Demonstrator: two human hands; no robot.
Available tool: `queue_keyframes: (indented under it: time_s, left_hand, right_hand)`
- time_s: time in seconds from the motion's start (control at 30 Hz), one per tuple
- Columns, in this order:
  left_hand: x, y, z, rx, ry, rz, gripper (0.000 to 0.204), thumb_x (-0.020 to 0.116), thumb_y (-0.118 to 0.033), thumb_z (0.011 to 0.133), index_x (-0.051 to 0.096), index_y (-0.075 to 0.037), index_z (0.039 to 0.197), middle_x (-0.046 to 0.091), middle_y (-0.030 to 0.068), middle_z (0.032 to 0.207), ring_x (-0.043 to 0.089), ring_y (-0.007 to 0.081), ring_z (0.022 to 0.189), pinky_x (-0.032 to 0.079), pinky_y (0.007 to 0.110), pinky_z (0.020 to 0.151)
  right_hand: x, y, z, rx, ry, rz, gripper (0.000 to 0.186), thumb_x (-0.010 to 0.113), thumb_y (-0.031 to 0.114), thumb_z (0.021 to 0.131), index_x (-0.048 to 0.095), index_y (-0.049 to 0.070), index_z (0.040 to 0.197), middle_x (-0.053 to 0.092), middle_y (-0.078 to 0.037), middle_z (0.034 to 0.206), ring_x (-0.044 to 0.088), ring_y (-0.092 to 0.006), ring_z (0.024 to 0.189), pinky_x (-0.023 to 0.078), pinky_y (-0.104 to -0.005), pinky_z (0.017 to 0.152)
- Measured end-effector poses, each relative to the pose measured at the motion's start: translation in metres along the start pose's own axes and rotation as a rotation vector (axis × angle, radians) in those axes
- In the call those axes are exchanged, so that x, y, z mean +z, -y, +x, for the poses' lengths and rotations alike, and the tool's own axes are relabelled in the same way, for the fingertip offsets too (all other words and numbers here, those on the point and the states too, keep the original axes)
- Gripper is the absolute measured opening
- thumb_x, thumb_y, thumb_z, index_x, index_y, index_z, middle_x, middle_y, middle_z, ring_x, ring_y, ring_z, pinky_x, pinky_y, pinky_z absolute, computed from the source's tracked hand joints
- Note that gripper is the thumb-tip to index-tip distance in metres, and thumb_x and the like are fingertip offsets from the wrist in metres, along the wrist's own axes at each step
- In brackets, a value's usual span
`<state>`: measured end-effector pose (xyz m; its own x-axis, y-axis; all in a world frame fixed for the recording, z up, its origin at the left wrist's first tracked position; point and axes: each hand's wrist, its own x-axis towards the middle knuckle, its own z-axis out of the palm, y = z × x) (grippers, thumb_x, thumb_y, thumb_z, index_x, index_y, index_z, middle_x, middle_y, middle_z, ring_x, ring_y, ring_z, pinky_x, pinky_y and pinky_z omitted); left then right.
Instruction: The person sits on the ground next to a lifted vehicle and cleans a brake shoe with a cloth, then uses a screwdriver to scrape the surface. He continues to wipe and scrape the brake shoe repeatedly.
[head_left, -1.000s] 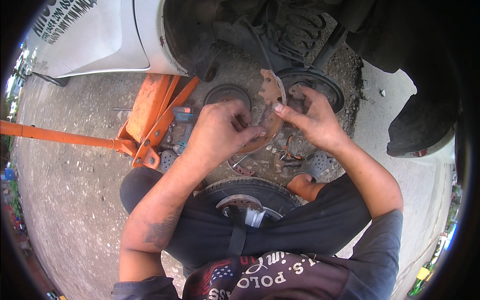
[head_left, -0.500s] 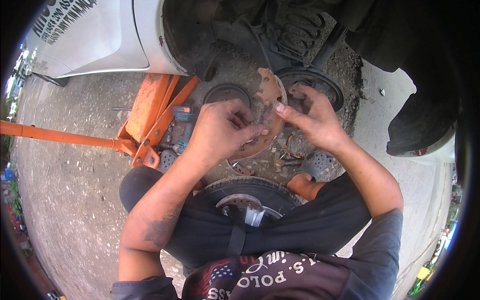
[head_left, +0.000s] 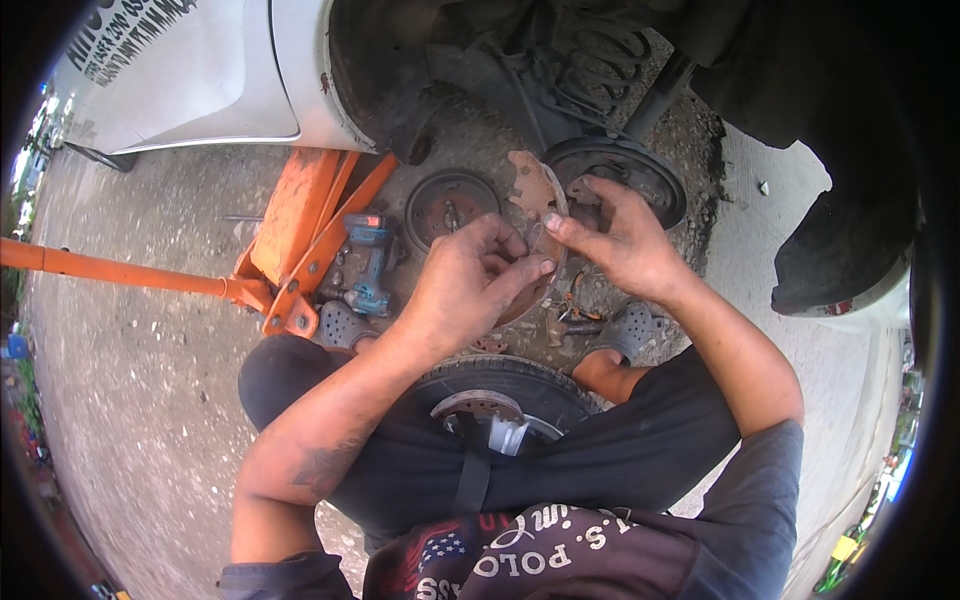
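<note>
A rusty, curved brake shoe [head_left: 537, 183] is held up in front of me, its upper end pointing away. My right hand [head_left: 628, 238] grips its outer edge, the thumb pressed on the rim. My left hand [head_left: 468, 275] is closed at the shoe's near part, its thumb and fingers pinched together. Whatever lies between those fingertips is too small and hidden to name. Beyond my right hand sits the drum brake backing plate [head_left: 655, 190] under the car. A second brake shoe [head_left: 478, 402] rests on the wheel [head_left: 530, 375] between my legs.
To the left, an orange floor jack [head_left: 292, 230] stands with its long handle stretched out sideways. A teal cordless power tool [head_left: 370, 265] and a round brake drum [head_left: 428, 205] lie on the ground. Pliers [head_left: 580, 318] are near my right foot. The white car body [head_left: 200, 80] overhangs at the top.
The brake shoe has tilted and now shows more edge-on. My left hand has shifted right and turned, uncovering more of the drum and the power tool.
</note>
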<state>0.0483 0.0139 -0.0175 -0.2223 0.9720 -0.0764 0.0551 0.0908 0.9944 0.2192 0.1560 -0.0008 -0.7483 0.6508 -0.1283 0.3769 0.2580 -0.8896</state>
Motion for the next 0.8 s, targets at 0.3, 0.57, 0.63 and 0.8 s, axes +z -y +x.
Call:
queue_keyframes:
  time_s: [0.3, 0.57, 0.63, 0.8]
  left_hand:
    - [0.004, -0.001, -0.002, 0.002, -0.069, 0.143, 0.027, 0.079, -0.019, 0.087, 0.065, 0.003, 0.088, 0.071, 0.0127, 0.071, 0.071, 0.0158, 0.065, 0.053, 0.030, 0.056]
    - [0.010, -0.004, -0.010, 0.098, 0.029, 0.293, 0.024, 0.078, -0.015, 0.088, 0.063, 0.004, 0.087, 0.071, 0.0145, 0.069, 0.071, 0.0145, 0.062, 0.052, 0.027, 0.052]
    - [0.011, -0.003, -0.010, 0.114, 0.037, 0.289, 0.024, 0.078, -0.015, 0.088, 0.063, 0.004, 0.087, 0.071, 0.0149, 0.070, 0.072, 0.0160, 0.063, 0.053, 0.028, 0.052]
    - [0.013, 0.000, -0.013, 0.119, 0.052, 0.312, 0.023, 0.077, -0.015, 0.089, 0.064, 0.003, 0.087, 0.071, 0.0137, 0.070, 0.073, 0.0170, 0.063, 0.055, 0.030, 0.053]
  right_hand:
    - [-0.015, 0.029, -0.007, -0.303, -0.124, -0.394, 0.053, 0.060, 0.032, 0.097, 0.054, -0.005, 0.136, 0.063, -0.020, 0.117, 0.064, -0.0355, 0.105, 0.050, -0.0404, 0.093]
    - [-0.015, 0.045, -0.012, -0.548, 0.043, -0.749, 0.040, 0.058, 0.006, 0.088, 0.064, 0.001, 0.127, 0.060, -0.016, 0.111, 0.055, -0.0335, 0.104, 0.049, -0.0428, 0.093]
    - [-0.015, 0.044, -0.012, -0.582, 0.061, -0.791, 0.039, 0.059, 0.004, 0.086, 0.065, 0.002, 0.125, 0.060, -0.016, 0.111, 0.054, -0.0333, 0.105, 0.048, -0.0434, 0.094]
    - [-0.018, 0.047, -0.013, -0.543, 0.100, -0.691, 0.036, 0.059, 0.001, 0.081, 0.068, 0.000, 0.116, 0.059, -0.016, 0.104, 0.053, -0.0327, 0.101, 0.045, -0.0438, 0.092]
